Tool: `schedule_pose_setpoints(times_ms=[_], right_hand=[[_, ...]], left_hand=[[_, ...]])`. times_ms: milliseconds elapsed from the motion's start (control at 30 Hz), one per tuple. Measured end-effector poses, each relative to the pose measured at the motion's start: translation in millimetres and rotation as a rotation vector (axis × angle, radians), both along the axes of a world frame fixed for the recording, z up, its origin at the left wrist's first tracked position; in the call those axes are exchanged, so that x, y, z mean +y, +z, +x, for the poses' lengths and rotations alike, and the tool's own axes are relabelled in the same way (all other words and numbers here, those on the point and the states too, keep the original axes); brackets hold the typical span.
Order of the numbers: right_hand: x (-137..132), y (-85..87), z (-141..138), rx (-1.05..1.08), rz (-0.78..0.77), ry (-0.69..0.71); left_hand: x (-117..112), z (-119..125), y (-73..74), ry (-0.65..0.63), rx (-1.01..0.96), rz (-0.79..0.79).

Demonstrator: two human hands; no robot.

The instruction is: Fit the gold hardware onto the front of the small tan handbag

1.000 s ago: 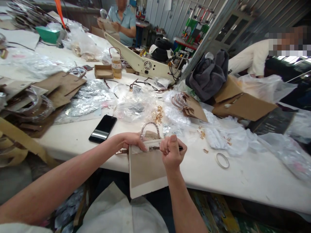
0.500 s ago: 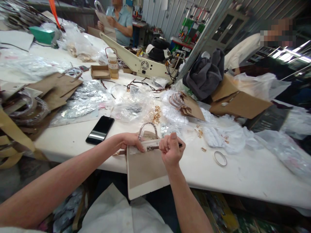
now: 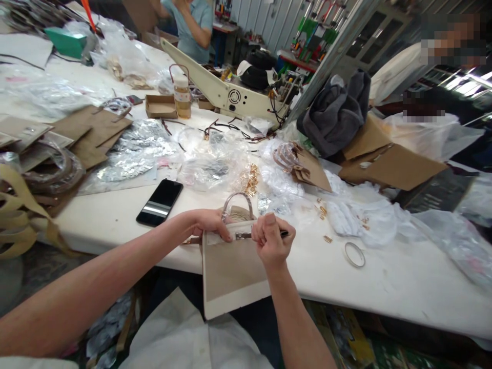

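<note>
A beige-and-white handbag (image 3: 234, 271) is held upright at the table's front edge, its lower part hanging over my lap. One looped, plastic-wrapped handle (image 3: 238, 197) rises behind its top edge. My left hand (image 3: 213, 224) grips the upper left edge, thumb on the front beside a small metal clasp (image 3: 237, 236). From the clasp a narrow dark-brown strap (image 3: 246, 236) runs into my right hand (image 3: 273, 238), closed in a fist. A dark tip (image 3: 284, 233) pokes out beyond that fist; I cannot tell whether it is strap or tool. A brown strap end (image 3: 192, 241) sticks out at the bag's left.
A black phone (image 3: 159, 202) lies left of the bag. Gold hardware pieces (image 3: 250, 179), plastic bags and a tape roll (image 3: 354, 254) are spread around. Brown bag pieces (image 3: 92, 133) are stacked left. A cream machine (image 3: 230, 97) stands behind; a co-worker (image 3: 192, 31) is across the table.
The view has shifted slightly. Both my hands keep their hold on the bag and strap, with little movement. Across the table, the co-worker's arms have risen.
</note>
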State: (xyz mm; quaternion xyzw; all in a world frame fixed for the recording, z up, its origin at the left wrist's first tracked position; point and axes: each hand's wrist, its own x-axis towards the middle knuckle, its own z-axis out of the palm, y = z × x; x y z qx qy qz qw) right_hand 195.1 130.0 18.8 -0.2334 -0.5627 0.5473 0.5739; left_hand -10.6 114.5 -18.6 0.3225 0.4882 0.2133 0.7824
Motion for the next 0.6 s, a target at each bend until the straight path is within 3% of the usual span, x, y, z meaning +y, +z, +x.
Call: schedule_pose_setpoints(times_ms=[233,600], right_hand=[[-0.1,0.5,-8.0,0.062,-0.075,-0.065],[8.4,19.4,8.9,0.147,-0.212,0.055]], left_hand=[[1.4,2.1,2.5,0.029,0.0,0.046],[6.8,-1.0,-4.9,-0.087,-0.001,-0.05]])
